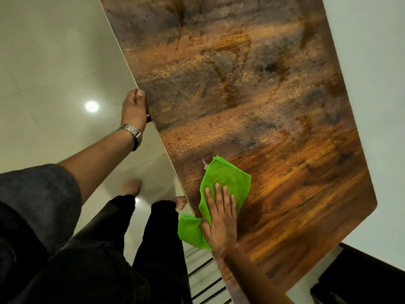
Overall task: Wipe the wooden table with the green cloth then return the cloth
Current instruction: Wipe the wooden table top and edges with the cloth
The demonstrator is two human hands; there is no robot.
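The wooden table runs diagonally through the view, its brown grain top blotched with dark stains. A bright green cloth lies crumpled on the near left part of the top, one fold hanging over the table's left edge. My right hand presses flat on the cloth with the fingers spread, the thumb on the overhanging fold. My left hand, with a metal watch at the wrist, grips the table's left edge farther up, thumb on top and fingers underneath.
Pale glossy floor tiles lie left of the table, with a ceiling light reflected in them. My dark trouser legs and bare feet stand close to the table's left edge. A white wall borders the right side. Dark furniture sits at bottom right.
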